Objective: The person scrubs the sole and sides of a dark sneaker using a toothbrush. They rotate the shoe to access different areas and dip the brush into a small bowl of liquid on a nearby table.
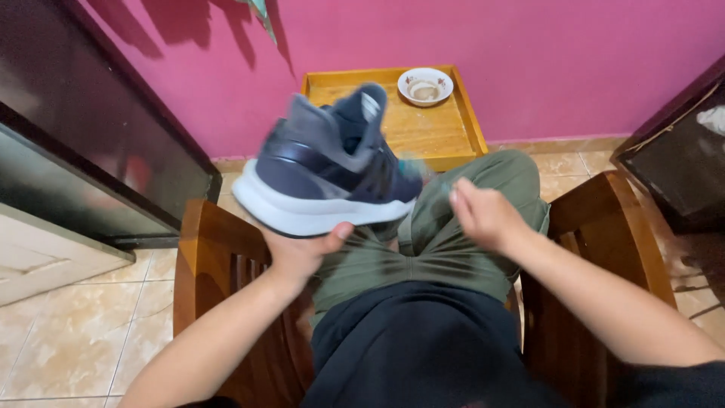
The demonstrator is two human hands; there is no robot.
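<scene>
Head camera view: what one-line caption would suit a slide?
Seated person's left hand lifts a navy sneaker; right hand rests on knee.

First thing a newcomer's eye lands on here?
The navy sneaker with a white sole, held up from beneath by the left hand at centre. Then the bright pink wall behind, and the white bowl on the small wooden table against it.

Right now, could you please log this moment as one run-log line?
left hand: holds navy sneaker under its white sole | right hand: on green trousers, holding nothing visible | seat: wooden chair
</scene>
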